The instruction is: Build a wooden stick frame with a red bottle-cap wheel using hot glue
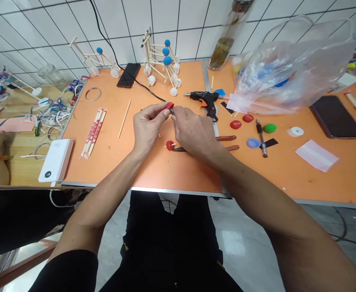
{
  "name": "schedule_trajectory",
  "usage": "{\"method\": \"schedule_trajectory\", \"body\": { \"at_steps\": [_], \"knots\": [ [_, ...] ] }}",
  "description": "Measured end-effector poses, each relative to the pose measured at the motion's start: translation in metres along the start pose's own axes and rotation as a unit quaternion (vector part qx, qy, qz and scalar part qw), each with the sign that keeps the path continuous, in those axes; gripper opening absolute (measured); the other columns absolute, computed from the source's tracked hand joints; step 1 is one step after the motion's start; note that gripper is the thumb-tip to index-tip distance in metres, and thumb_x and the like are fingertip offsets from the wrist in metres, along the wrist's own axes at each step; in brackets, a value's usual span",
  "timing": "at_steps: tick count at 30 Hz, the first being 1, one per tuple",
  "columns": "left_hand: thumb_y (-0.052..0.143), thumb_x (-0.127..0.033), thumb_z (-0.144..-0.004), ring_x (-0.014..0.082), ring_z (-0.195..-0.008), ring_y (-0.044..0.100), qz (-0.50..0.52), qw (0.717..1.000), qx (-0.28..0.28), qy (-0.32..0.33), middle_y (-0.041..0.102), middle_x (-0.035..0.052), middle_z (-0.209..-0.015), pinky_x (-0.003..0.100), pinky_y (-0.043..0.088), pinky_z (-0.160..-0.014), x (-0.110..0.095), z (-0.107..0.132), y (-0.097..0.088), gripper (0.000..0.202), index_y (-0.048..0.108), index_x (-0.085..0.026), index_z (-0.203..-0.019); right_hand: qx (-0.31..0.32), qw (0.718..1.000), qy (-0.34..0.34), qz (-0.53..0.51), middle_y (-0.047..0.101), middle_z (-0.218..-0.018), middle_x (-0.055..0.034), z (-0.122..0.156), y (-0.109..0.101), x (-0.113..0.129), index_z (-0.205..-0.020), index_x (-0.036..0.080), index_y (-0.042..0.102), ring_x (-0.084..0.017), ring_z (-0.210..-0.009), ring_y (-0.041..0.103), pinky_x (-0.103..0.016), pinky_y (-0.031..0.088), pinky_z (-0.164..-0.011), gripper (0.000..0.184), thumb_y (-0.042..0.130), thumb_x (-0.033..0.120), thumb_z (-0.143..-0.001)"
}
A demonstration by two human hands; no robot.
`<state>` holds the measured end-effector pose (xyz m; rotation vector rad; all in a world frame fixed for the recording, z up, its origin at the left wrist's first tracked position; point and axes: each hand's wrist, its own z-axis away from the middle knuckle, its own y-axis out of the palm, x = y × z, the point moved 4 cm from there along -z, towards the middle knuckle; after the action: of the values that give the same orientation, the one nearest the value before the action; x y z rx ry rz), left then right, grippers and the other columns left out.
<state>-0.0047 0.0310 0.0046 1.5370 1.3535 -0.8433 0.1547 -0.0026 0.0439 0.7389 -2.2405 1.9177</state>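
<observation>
Looking down from your head camera, you see an orange worktop (pixel 153 174) with both hands over its middle. Your left hand (pixel 149 125) pinches a red piece (pixel 169 106) between thumb and forefinger, above the worktop. Your right hand (pixel 192 132) has its fingers pressed together around a small dark tip (pixel 172 111) that touches the red piece; it is too small to identify.

Just below your hands lie one red disc on a short stick (pixel 170 145) and one dark-handled tool (pixel 179 149). To their left are one loose wooden skewer (pixel 124 123) and a bundle of paper-wrapped chopsticks (pixel 93 132), their red print too small to read.

Toward the wall stand two stick models (pixel 161 61) with white feet, one with a single blue ball and the other with three. Between them and your hands are one black smartphone (pixel 128 75) and one black hot glue gun (pixel 202 98).

On your right lie two red discs (pixel 241 121), one green lump (pixel 269 128), one lilac disc (pixel 253 142), one marker (pixel 261 138), and a second smartphone (pixel 337 117).

On the wooden table (pixel 20 105) at left sits one white power bank (pixel 55 160), its small black mark unreadable.
</observation>
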Motion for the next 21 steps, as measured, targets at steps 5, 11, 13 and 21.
{"method": "schedule_trajectory", "body": {
  "at_steps": [5, 11, 13, 21],
  "knots": [
    [0.110, -0.060, -0.076, 0.0250, -0.098, 0.089, 0.039, 0.999, 0.013, 0.000, 0.092, 0.0033, -0.100, 0.047, 0.073, -0.105, -0.002, 0.001, 0.004, 0.041, 0.097, -0.032, -0.103, 0.120, 0.889, 0.041, -0.440, 0.051, -0.076, 0.0018, -0.010, -0.009, -0.017, -0.104, 0.024, 0.062, -0.015, -0.057, 0.036, -0.027, 0.029, -0.052, 0.024, 0.057, 0.045, -0.115],
    [0.110, -0.060, -0.076, 0.0206, -0.086, 0.085, 0.044, 0.999, 0.012, -0.009, 0.089, 0.0027, -0.090, 0.042, 0.073, -0.098, -0.006, 0.000, 0.005, 0.042, 0.097, -0.031, -0.103, 0.222, 0.836, 0.045, -0.499, 0.040, -0.071, 0.0073, -0.014, -0.002, -0.023, -0.105, 0.025, 0.058, -0.012, -0.052, 0.022, -0.025, 0.024, -0.046, 0.022, 0.049, 0.043, -0.116],
    [0.111, -0.058, -0.074, 0.0203, -0.087, 0.085, 0.026, 0.999, 0.000, -0.022, 0.091, 0.0034, -0.095, 0.039, 0.073, -0.094, 0.000, 0.000, 0.001, 0.041, 0.097, -0.030, -0.100, 0.113, 0.917, 0.055, -0.378, 0.062, -0.086, -0.0035, -0.009, 0.003, -0.017, -0.110, 0.024, 0.062, -0.018, -0.063, 0.048, -0.030, 0.036, -0.056, 0.021, 0.048, 0.038, -0.117],
    [0.112, -0.052, -0.074, 0.0276, -0.098, 0.089, 0.006, 0.999, -0.006, -0.037, 0.091, 0.0073, -0.096, 0.045, 0.073, -0.101, 0.004, 0.001, -0.001, 0.040, 0.096, -0.026, -0.100, 0.161, 0.911, 0.047, -0.377, 0.048, -0.076, 0.0010, -0.014, -0.004, -0.018, -0.101, 0.025, 0.061, -0.018, -0.058, 0.037, -0.028, 0.031, -0.053, 0.023, 0.047, 0.037, -0.113]
  ]
}}
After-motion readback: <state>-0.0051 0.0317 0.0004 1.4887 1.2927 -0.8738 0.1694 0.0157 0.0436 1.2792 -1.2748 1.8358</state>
